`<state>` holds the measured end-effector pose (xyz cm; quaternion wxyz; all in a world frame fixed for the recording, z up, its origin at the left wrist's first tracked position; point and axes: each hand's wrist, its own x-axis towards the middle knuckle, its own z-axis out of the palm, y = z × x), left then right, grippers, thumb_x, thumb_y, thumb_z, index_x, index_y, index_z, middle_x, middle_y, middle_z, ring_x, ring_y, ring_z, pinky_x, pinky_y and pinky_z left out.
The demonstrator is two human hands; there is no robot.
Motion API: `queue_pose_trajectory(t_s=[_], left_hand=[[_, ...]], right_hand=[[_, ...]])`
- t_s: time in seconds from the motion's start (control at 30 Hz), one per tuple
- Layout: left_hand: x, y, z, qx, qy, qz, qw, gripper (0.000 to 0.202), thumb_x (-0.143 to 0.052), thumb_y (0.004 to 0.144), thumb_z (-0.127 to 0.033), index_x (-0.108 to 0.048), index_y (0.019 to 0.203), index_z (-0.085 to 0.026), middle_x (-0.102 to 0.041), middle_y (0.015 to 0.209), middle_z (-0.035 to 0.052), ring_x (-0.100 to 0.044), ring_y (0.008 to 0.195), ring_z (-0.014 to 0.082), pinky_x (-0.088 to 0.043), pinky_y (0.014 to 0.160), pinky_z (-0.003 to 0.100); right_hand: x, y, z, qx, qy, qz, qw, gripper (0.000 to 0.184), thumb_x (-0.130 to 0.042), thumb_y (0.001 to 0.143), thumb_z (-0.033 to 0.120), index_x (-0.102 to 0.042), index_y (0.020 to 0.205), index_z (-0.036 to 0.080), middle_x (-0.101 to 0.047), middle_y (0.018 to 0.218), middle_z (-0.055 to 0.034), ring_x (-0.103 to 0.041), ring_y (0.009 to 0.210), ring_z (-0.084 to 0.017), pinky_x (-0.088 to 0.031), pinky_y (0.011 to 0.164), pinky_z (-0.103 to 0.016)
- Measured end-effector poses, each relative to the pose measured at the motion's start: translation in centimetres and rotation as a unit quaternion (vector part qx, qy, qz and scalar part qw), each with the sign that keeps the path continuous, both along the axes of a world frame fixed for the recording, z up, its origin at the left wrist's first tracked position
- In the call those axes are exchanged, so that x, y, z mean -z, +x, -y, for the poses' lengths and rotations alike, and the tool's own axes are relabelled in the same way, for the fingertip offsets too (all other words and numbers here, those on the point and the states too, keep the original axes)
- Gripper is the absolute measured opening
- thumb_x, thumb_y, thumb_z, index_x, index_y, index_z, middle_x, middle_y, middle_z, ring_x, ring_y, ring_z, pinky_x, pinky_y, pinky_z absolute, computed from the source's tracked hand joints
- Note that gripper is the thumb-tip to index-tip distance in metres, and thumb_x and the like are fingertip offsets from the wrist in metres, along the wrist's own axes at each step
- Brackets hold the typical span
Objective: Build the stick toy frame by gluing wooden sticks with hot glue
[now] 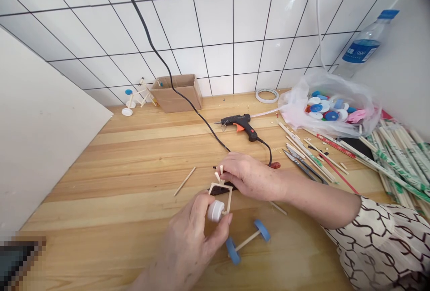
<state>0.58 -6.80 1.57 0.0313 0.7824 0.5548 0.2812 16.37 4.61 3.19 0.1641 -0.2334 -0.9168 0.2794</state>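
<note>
My left hand [191, 237] pinches a white bottle-cap wheel [215, 211] fixed to the lower corner of a small frame of wooden sticks [220, 188]. My right hand [247, 177] grips the frame's upper end, and its fingers hide part of the sticks. A dark strip [220, 189] lies under the frame. Just below my left hand, a wooden axle with blue bottle-cap wheels [244, 241] rests on the wooden tabletop [110, 201], apart from the frame.
A black glue gun [238, 125] and its cable lie behind my hands. To the right are snips [302, 165], bundled sticks [399, 161] and a plastic bag of bottle caps [329, 107]. A cardboard box [176, 94] and a stick model [141, 96] stand against the tiled wall [215, 27].
</note>
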Motion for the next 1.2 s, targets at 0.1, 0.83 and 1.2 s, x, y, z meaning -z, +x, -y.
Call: queue_pose_trajectory(t_s=[0.1, 0.83, 1.2], left_hand=[[-0.06, 0.16, 0.01, -0.001, 0.010, 0.000, 1.000, 0.011, -0.048, 0.087, -0.031, -0.046, 0.088, -0.020, -0.063, 0.075, 0.0009, -0.060, 0.057, 0.0113, -0.049, 0.056, 0.021], [-0.34, 0.87, 0.35, 0.016, -0.037, -0.097, 0.994, 0.009, -0.054, 0.075, -0.023, -0.046, 0.073, -0.021, -0.059, 0.066, 0.0022, -0.060, 0.059, 0.0193, -0.045, 0.047, 0.028], [-0.24, 0.71, 0.35, 0.027, -0.067, -0.076, 0.995, 0.015, -0.062, 0.073, -0.023, -0.051, 0.083, -0.019, -0.061, 0.072, 0.0028, -0.061, 0.063, 0.0209, -0.049, 0.051, 0.032]], right_hand=[[-0.23, 0.12, 0.03, 0.001, -0.004, -0.013, 1.000, 0.017, -0.043, 0.086, 0.007, -0.053, 0.073, 0.015, -0.057, 0.072, -0.0037, -0.049, 0.071, -0.014, -0.041, 0.069, -0.026], [-0.55, 0.57, 0.62, -0.017, -0.018, 0.037, 0.999, 0.018, -0.042, 0.087, 0.007, -0.054, 0.075, 0.014, -0.056, 0.071, -0.0034, -0.049, 0.070, -0.015, -0.040, 0.067, -0.027], [-0.24, 0.58, 0.60, -0.016, -0.016, 0.029, 0.999, 0.017, -0.044, 0.086, 0.005, -0.054, 0.075, 0.015, -0.054, 0.070, -0.0024, -0.048, 0.069, -0.014, -0.039, 0.066, -0.026]])
